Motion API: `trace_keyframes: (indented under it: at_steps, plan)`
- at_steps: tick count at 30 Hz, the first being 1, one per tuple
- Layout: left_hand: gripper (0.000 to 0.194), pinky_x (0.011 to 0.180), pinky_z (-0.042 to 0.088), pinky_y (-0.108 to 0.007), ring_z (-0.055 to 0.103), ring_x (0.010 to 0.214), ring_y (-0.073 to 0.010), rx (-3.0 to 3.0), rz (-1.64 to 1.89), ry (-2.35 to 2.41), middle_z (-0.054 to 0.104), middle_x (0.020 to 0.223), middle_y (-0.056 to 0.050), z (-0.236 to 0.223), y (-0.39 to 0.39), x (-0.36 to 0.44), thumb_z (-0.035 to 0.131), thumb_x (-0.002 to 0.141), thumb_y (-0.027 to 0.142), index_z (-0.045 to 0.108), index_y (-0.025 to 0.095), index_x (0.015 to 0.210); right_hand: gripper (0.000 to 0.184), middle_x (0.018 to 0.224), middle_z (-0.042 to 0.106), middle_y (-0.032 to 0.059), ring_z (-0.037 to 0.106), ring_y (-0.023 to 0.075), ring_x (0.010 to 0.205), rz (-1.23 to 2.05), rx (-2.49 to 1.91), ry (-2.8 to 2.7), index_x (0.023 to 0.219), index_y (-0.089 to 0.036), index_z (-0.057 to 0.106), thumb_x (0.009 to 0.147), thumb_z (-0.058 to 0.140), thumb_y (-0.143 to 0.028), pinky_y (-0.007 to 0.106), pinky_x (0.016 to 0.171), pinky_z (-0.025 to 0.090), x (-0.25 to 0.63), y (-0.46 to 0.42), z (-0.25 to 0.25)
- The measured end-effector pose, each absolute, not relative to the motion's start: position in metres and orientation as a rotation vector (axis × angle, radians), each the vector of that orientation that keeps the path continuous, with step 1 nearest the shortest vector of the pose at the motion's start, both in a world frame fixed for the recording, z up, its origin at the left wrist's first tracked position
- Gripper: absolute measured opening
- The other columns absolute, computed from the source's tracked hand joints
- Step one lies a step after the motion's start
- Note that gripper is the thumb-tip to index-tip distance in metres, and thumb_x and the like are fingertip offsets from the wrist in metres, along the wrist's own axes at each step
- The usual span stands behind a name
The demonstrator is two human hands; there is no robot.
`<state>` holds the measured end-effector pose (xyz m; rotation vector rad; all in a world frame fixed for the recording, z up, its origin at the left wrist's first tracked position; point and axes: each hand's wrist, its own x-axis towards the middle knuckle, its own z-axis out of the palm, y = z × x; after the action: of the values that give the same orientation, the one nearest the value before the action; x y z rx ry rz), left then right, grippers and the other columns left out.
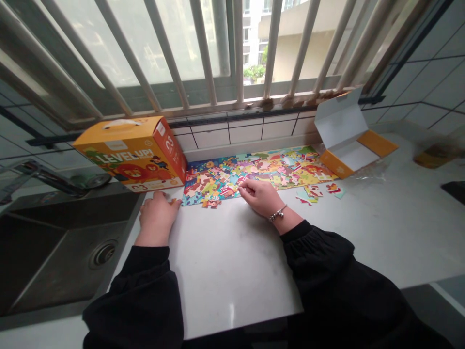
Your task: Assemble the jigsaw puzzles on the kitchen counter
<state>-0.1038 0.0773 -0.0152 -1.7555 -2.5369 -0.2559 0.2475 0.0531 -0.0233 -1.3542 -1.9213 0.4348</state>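
At the counter under the barred window: a white stone counter (232,271) runs along a tiled wall below steel window bars (203,48), and a person stands at its edge, seen only as two hands and black sleeves (319,261).

Where the puzzle lies: a colourful cardboard jigsaw puzzle (254,174) sits flat on the counter against the wall, in a long band.

Done so far: most of the pieces lie close together in that band, though I can't tell from here how many are interlocked.

Left over: a small cluster of loose pieces (308,194) lies apart to the right of the band, and the band's lower edge looks ragged, with a few pieces jutting out near its left end.

Left hand: the left hand (157,218) rests on the counter, fingers loosely curled and gripping nothing, just beside a small loose piece (174,200).

Right hand: the right hand (259,198), with a silver bracelet (278,213) at its wrist, is drawn into a narrow pinch at the band's lower edge; whether its fingertips (241,189) hold a piece, I can't tell.

Around them: an orange "LEVEL UP!" box (131,152) stands at the band's left end, an opened orange carton (348,140) sits to its right, and a steel sink (61,252) lies beyond the counter's left edge.
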Motion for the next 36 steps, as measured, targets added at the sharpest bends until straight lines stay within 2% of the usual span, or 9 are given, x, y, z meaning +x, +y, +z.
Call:
trace_keyframes:
  at_steps: [4,9,12,14,18,22,27,33,36]
  plan:
    - [0.064,0.096,0.059,-0.054,0.074,0.116,-0.0476,-1.749,-0.362,-2.623,0.078,0.122,-0.028,-0.019,0.084,-0.116,0.074,0.086,0.066,0.071,0.015,0.125,0.022,0.067,0.062,-0.0044,0.05,0.0126,0.061,0.588,-1.269,-1.953,0.094,-0.021,0.077,0.105,0.065,-0.036,0.028,0.071,0.037,0.242,0.05,-0.025]
    - [0.054,0.082,0.057,-0.047,0.076,0.101,-0.0434,-1.765,-0.35,-2.662,0.08,0.101,-0.021,-0.013,0.089,-0.126,0.08,0.075,0.071,0.074,0.021,0.094,0.019,0.067,0.06,-0.0047,0.048,0.0123,0.063,0.715,-1.237,-1.994,0.091,-0.021,0.077,0.103,0.067,-0.032,0.027,0.069,0.036,0.238,0.048,-0.028]
    - [0.052,0.071,0.051,-0.043,0.073,0.088,-0.0398,-1.764,-0.26,-2.72,0.076,0.086,-0.016,-0.003,0.088,-0.126,0.08,0.073,0.074,0.069,0.024,0.077,0.019,0.067,0.06,-0.0043,0.05,0.013,0.066,0.72,-1.277,-2.024,0.087,-0.021,0.076,0.103,0.068,-0.028,0.027,0.07,0.035,0.237,0.05,-0.028]
    - [0.05,0.067,0.046,-0.04,0.069,0.081,-0.0353,-1.761,-0.262,-2.71,0.072,0.077,-0.013,0.004,0.086,-0.124,0.076,0.078,0.073,0.067,0.024,0.072,0.018,0.068,0.06,-0.004,0.052,0.0133,0.067,0.723,-1.3,-2.036,0.087,-0.021,0.075,0.102,0.069,-0.027,0.027,0.07,0.035,0.237,0.052,-0.028]
    - [0.054,0.061,0.035,-0.035,0.059,0.068,-0.0252,-1.871,-0.544,-2.61,0.063,0.065,-0.005,0.009,0.078,-0.106,0.059,0.092,0.073,0.067,0.023,0.073,0.017,0.07,0.061,-0.0038,0.053,0.0134,0.068,0.742,-1.296,-2.048,0.087,-0.021,0.074,0.103,0.069,-0.026,0.027,0.071,0.035,0.236,0.052,-0.027]
    - [0.052,0.061,0.033,-0.032,0.054,0.062,-0.0194,-2.239,-0.778,-2.428,0.061,0.062,0.0,0.001,0.074,-0.083,0.061,0.091,0.072,0.068,0.023,0.075,0.021,0.07,0.062,-0.0034,0.054,0.0138,0.069,0.742,-1.299,-2.058,0.082,-0.021,0.071,0.103,0.069,-0.026,0.027,0.07,0.035,0.236,0.051,-0.026]
    - [0.039,0.068,0.041,-0.031,0.063,0.074,-0.0215,-2.205,-0.815,-2.334,0.072,0.08,-0.003,-0.006,0.077,-0.078,0.066,0.088,0.058,0.077,0.022,0.095,0.017,0.072,0.066,-0.0025,0.057,0.0145,0.071,0.745,-1.319,-2.064,0.087,-0.021,0.075,0.103,0.069,-0.026,0.028,0.072,0.036,0.235,0.051,-0.026]
    - [0.041,0.075,0.048,-0.032,0.065,0.078,-0.0209,-2.299,-0.948,-2.178,0.073,0.089,-0.005,-0.01,0.075,-0.074,0.062,0.097,0.06,0.076,0.021,0.1,0.016,0.073,0.067,-0.0021,0.058,0.0147,0.072,0.75,-1.328,-2.065,0.088,-0.021,0.076,0.102,0.07,-0.025,0.027,0.072,0.037,0.235,0.051,-0.027]
    - [0.041,0.089,0.055,-0.034,0.071,0.098,-0.0236,-2.632,-0.935,-1.869,0.076,0.11,-0.008,-0.015,0.073,-0.062,0.069,0.097,0.059,0.078,0.022,0.111,0.015,0.073,0.067,-0.0024,0.058,0.0149,0.072,0.746,-1.336,-2.061,0.089,-0.022,0.077,0.103,0.071,-0.026,0.027,0.072,0.037,0.235,0.051,-0.027]
